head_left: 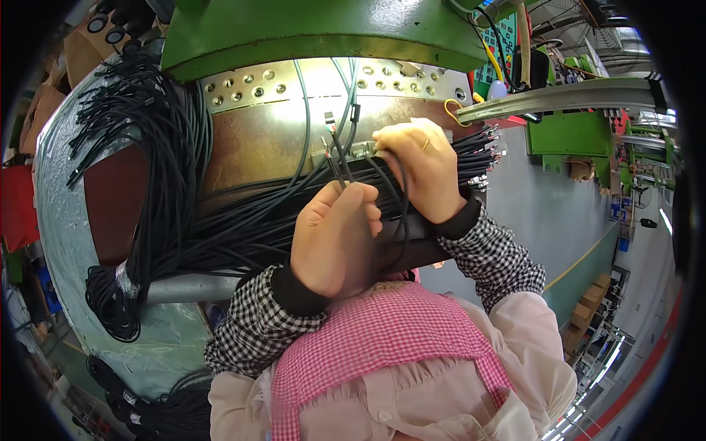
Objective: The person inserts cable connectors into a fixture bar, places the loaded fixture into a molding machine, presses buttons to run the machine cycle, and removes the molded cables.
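From my remote seat I am finding no words, numbers or signs that I can read. On the teal control panel (486, 50), small coloured squares are showing, but any lettering is staying too tiny for me. A whitish wrap (126, 281) is circling the black cable bundle (165, 246), and I am making out no print on it.
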Available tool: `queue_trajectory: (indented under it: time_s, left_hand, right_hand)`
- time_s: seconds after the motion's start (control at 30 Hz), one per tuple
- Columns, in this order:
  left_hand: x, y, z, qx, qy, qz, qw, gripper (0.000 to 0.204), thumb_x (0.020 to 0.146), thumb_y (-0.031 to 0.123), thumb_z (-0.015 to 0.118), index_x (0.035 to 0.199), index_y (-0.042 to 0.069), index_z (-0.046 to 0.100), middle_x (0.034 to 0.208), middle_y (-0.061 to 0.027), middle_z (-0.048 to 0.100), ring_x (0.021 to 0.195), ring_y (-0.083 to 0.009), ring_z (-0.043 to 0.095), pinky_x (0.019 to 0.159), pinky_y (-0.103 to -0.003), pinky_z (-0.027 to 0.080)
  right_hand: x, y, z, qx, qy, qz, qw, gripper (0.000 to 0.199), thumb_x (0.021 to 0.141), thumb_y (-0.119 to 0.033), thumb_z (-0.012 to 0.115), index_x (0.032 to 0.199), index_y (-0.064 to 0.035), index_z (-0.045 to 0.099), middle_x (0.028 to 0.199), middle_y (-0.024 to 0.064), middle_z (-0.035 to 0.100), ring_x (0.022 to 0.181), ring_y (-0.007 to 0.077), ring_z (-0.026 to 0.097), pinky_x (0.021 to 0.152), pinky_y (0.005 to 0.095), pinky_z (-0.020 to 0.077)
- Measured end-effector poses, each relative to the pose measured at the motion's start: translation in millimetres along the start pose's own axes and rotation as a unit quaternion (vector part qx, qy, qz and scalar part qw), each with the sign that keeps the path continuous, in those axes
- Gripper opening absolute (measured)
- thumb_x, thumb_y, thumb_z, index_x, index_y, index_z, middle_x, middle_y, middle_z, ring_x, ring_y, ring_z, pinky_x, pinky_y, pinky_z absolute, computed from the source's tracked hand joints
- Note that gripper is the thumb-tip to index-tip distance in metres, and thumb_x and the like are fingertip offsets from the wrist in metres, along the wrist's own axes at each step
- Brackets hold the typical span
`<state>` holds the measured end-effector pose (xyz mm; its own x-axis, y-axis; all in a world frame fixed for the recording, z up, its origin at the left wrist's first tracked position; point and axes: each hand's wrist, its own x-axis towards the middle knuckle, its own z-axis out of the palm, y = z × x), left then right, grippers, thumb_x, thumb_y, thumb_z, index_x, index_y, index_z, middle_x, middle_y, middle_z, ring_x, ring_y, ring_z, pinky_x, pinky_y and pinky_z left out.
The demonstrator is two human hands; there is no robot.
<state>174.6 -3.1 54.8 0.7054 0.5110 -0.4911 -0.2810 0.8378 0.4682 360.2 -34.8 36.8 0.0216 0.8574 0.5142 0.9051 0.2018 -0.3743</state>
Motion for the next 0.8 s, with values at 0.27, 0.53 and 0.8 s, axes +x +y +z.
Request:
queue_trajectory:
  time_s: [0.27, 0.53, 0.8]
  left_hand:
    - [-2, 2, 6, 0.018, -0.029, 0.022, 0.999, 0.016, 0.094, 0.017, 0.057, 0.092, 0.001, 0.060, 0.079, -0.0042, 0.060, 0.070, -0.0119, 0.055, 0.066, -0.025, 0.045]
    - [-2, 5, 17, 0.091, -0.066, 0.041, 0.993, 0.026, 0.099, 0.016, 0.047, 0.112, -0.003, 0.058, 0.093, -0.0083, 0.063, 0.081, -0.0153, 0.059, 0.076, -0.029, 0.047]
    - [-1, 16, 17, -0.142, -0.093, -0.071, 0.983, 0.037, 0.104, 0.030, 0.033, 0.118, -0.001, 0.050, 0.061, 0.0025, 0.036, 0.053, -0.0082, 0.032, 0.052, -0.024, 0.030]
  right_hand:
    - [17, 5, -28, 0.008, -0.056, -0.023, 0.998, 0.019, 0.076, -0.003, 0.064, 0.094, -0.0103, 0.064, 0.086, 0.0046, 0.063, 0.084, 0.0256, 0.059, 0.076, 0.0353, 0.0481]
    - [3, 5, -29, 0.003, 0.019, 0.086, 0.996, 0.018, 0.077, -0.003, 0.068, 0.093, -0.0064, 0.062, 0.085, 0.0075, 0.062, 0.084, 0.0279, 0.059, 0.074, 0.0362, 0.0475]
    - [-11, 19, -20, -0.018, 0.013, 0.026, 0.999, 0.016, 0.077, -0.007, 0.068, 0.090, -0.0088, 0.059, 0.086, 0.0027, 0.062, 0.082, 0.0246, 0.059, 0.076, 0.0349, 0.0448]
